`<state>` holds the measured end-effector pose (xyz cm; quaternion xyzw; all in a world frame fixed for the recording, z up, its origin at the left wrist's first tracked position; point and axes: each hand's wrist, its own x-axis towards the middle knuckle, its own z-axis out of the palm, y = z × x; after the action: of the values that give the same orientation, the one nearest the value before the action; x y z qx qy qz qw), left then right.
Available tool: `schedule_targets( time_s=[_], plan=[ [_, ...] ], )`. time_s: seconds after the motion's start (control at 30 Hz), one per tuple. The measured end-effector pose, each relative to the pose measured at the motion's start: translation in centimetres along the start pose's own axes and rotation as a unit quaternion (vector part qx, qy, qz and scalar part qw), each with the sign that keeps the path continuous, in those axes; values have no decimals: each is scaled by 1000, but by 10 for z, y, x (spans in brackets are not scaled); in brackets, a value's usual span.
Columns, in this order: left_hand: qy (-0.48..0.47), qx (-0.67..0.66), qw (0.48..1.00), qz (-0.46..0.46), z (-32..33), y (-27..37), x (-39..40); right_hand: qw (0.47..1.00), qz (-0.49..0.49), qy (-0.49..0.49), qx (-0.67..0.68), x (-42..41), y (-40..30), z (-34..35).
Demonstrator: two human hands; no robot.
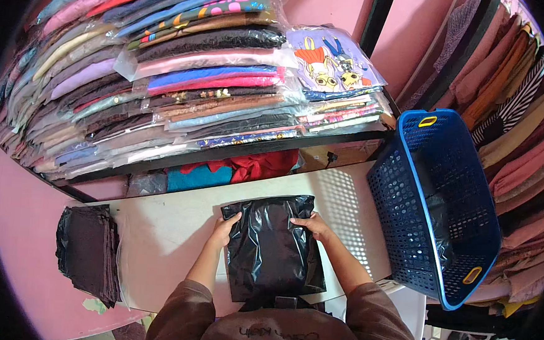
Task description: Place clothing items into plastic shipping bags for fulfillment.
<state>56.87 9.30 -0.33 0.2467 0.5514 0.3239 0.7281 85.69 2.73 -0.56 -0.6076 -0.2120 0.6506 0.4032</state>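
Observation:
A glossy black plastic bag (267,249) lies before me across the near part of a white tabletop (169,243), its surface creased and shiny. My left hand (226,227) grips the bag's left side near the far corner, thumb on top. On the opposite side, my right hand (314,225) holds the bag near its far right corner, the thumb pressed on the upper face. The fingers beneath the plastic are hidden on both sides. What the bag contains, if anything, cannot be seen.
At the left end sits a pile of folded dark cloth (87,252) with black plastic. A blue perforated basket (419,202) stands right, dark plastic inside. Beyond the table, a black-edged shelf (255,145) bears stacked clothes in clear bags (203,72). Hanging garments (513,114) fill the far right.

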Motion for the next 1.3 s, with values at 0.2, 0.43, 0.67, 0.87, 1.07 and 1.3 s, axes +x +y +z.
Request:
schedule_targets(
  time_s=[0.2,0.43,0.67,0.87,1.07,1.3],
  plan=[
    [19,-4,1000,14,1,4,-10,987,-108,58,107,-4,7,8],
    [9,9,999,50,0,4,-17,979,-15,-75,189,-12,-9,-5],
    [5,-7,998,56,11,4,-34,978,-114,-116,133,-12,4,-13],
    [-21,17,997,71,0,1,-28,985,-48,-160,52,-27,-22,1],
    [-43,-10,996,79,2,3,-39,973,-104,-206,13,-44,-20,1],
    [-17,-36,992,122,12,16,-72,949,-273,-99,-125,-98,-35,36]
  ],
)
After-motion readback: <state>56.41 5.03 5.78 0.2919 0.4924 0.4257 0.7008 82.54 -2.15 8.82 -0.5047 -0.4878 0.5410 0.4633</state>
